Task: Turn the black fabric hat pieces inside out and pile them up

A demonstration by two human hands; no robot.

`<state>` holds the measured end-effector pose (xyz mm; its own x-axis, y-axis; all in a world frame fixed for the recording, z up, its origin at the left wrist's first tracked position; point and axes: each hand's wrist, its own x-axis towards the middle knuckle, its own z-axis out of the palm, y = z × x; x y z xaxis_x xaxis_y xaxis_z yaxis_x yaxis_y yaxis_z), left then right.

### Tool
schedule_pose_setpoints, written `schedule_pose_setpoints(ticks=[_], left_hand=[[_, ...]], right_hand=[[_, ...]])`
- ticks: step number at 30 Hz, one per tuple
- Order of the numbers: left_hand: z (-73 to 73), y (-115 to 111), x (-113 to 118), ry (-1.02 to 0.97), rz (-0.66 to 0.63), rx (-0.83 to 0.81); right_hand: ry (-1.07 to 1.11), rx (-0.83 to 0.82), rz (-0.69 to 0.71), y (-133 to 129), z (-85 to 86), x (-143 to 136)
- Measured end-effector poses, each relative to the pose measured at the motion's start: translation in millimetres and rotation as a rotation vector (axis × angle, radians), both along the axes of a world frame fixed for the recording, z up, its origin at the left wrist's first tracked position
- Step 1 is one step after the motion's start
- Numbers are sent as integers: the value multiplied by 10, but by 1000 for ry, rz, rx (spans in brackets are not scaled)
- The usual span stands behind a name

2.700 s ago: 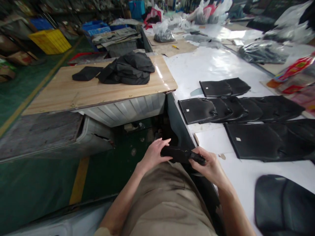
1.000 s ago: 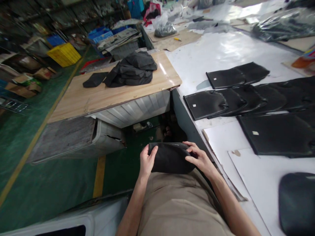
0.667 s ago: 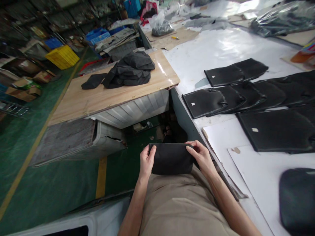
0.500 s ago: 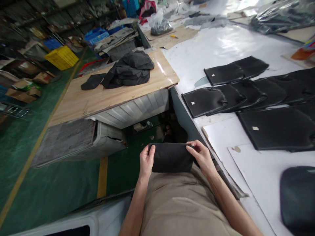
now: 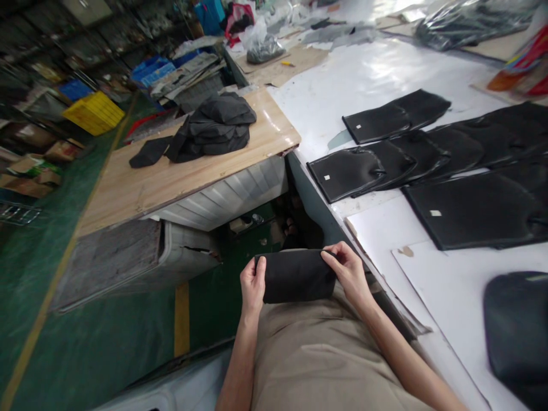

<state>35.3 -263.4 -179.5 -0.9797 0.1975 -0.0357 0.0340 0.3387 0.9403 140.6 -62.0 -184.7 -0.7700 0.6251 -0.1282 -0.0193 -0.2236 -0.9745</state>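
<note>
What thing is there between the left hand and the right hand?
In the head view, a flat black piece spans from the left hand to the right hand.

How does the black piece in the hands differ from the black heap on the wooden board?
The black piece is held flat between the left hand and right hand; the black heap rests on the wooden board. The black piece looks roughly rectangular; the black heap is rumpled and bulkier. Both are black.

Black fabric piece [image 5: 299, 277], one end in left hand [image 5: 252, 282], other in right hand [image 5: 350, 271], near white table [image 5: 385, 65]
</note>
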Motion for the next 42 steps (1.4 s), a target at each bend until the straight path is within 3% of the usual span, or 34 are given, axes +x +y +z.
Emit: schedule_pose_setpoints(ticks=[7, 13, 15, 18, 20, 22, 25, 31, 37, 42], left_hand=[[-17, -72, -47, 46, -29, -80], [59, -111, -146, 203, -155, -212], [134, -38, -150, 339, -239, -288], [266, 169, -108, 473, -468, -324], [326, 325, -59, 426, -616, -267], [344, 448, -9, 328, -676, -183], [320, 535, 45, 216, -645, -90], [320, 520, 92, 132, -584, -83], [337, 514, 98, 53, -532, -58], [348, 505, 94, 2, -528, -59]], right_hand=[[18, 59, -8, -10, 80, -3], [18, 279, 85, 27, 282, 31], [-3, 358, 145, 16, 340, 33], [-12, 419, 225, -26, 383, 15], [-2, 418, 248, -44, 388, 1], [-3, 413, 250, -32, 388, -1], [-16, 419, 308, 44, 396, 34], [70, 466, 461, 199, 407, 133], [74, 616, 383, 179, 358, 133], [58, 583, 359, 122, 350, 141]])
